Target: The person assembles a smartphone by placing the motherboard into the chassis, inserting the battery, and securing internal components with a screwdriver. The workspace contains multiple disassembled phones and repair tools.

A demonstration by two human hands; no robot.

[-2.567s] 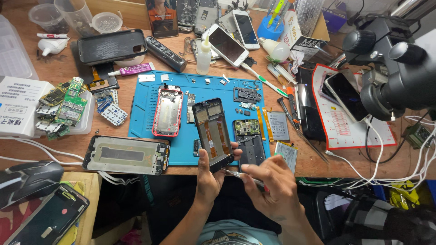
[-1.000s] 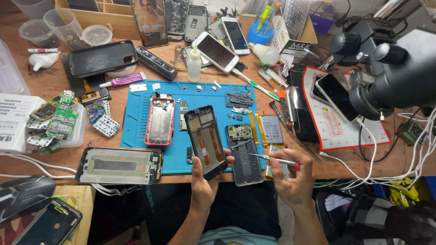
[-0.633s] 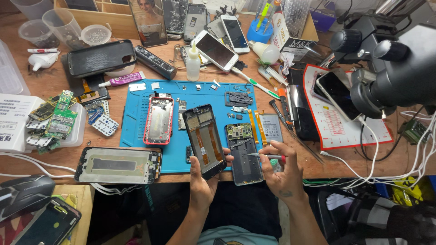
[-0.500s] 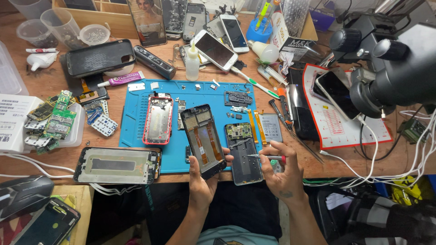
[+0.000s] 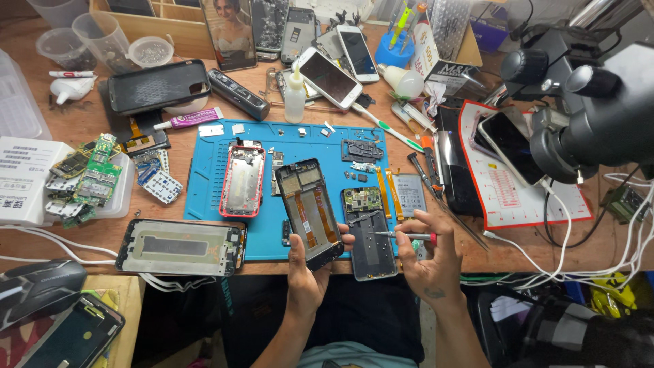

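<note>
My left hand [image 5: 308, 272] grips the lower end of a detached phone screen assembly [image 5: 310, 208], its back side up with orange flex cables showing, tilted over the blue work mat [image 5: 204, 177]. My right hand [image 5: 429, 255] holds a small screwdriver [image 5: 402, 236] with a red band, its tip pointing left over an opened phone body [image 5: 368, 232] that lies at the mat's front right edge. That phone's circuit board is exposed near its top.
A red-framed phone shell [image 5: 242, 178] lies on the mat. A bare phone frame [image 5: 180, 247] sits at the desk's front left. Circuit boards [image 5: 88, 178], a glue tube [image 5: 187, 120], several phones, a squeeze bottle [image 5: 294, 95], a microscope [image 5: 586, 116] and cables [image 5: 586, 272] crowd the desk.
My right hand has shifted left and turned so the screwdriver tip sits over the opened phone. My left hand keeps the screen assembly steady.
</note>
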